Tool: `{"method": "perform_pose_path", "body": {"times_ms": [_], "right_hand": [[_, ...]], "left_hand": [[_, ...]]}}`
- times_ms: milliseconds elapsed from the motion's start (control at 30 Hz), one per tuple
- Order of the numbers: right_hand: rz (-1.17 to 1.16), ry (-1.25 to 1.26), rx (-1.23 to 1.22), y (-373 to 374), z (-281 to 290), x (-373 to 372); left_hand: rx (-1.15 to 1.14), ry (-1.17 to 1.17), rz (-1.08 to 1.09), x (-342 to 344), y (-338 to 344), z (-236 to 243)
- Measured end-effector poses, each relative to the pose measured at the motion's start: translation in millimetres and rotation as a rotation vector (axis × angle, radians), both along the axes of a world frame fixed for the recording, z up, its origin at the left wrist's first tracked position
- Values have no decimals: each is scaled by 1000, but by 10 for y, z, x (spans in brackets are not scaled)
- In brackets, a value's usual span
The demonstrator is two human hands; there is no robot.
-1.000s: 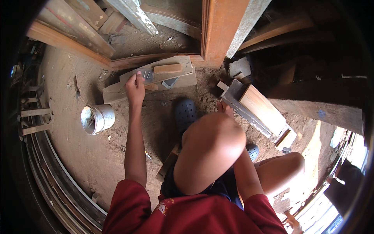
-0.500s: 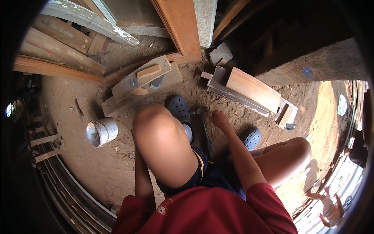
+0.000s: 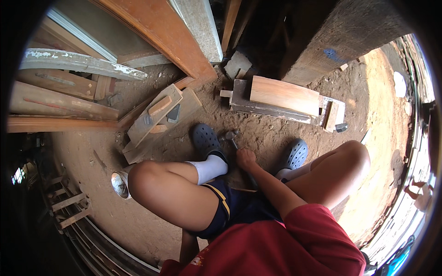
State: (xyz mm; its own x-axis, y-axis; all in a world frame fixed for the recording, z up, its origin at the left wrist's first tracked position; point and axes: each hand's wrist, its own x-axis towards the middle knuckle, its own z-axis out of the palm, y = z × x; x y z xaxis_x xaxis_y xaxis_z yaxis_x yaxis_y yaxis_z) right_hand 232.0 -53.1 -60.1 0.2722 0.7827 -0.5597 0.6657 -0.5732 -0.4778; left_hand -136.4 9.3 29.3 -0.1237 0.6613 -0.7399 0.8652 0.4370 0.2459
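Note:
Between my feet, my right hand (image 3: pixel 246 158) is closed round the handle of a hammer (image 3: pixel 229 135). The hammer's metal head points away from me, close to my left clog (image 3: pixel 206 139); the lower handle runs back toward my shorts. My other blue clog (image 3: pixel 295 154) is planted to the right of that hand. Only part of my left forearm (image 3: pixel 188 246) shows, below my left thigh; the left hand itself is hidden.
Stacked wood pieces (image 3: pixel 285 95) lie ahead on the right. Boards holding a small wood block (image 3: pixel 160 105) and a grey piece lie left. A white bucket (image 3: pixel 120 185) is partly behind my knee. An orange-brown frame (image 3: pixel 156 27) and a thick beam (image 3: pixel 340 37) stand beyond.
My right hand has moved from beside the hammer onto its handle. My left knee has swung outward, now covering part of the bucket, and the view has turned.

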Motion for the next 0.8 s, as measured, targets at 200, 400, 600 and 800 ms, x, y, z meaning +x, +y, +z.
{"method": "perform_pose_path", "body": {"times_ms": [200, 400, 600, 800], "right_hand": [[-77, 6, 1, 74, 333, 290], [-373, 450, -194, 119, 194, 689], [-201, 612, -210, 256, 456, 802], [-321, 443, -86, 276, 692, 937]], "left_hand": [[17, -30, -36, 126, 187, -11], [47, -62, -107, 379, 388, -17], [84, -90, -194, 729, 556, 4], [122, -113, -272, 1024, 656, 101]]}}
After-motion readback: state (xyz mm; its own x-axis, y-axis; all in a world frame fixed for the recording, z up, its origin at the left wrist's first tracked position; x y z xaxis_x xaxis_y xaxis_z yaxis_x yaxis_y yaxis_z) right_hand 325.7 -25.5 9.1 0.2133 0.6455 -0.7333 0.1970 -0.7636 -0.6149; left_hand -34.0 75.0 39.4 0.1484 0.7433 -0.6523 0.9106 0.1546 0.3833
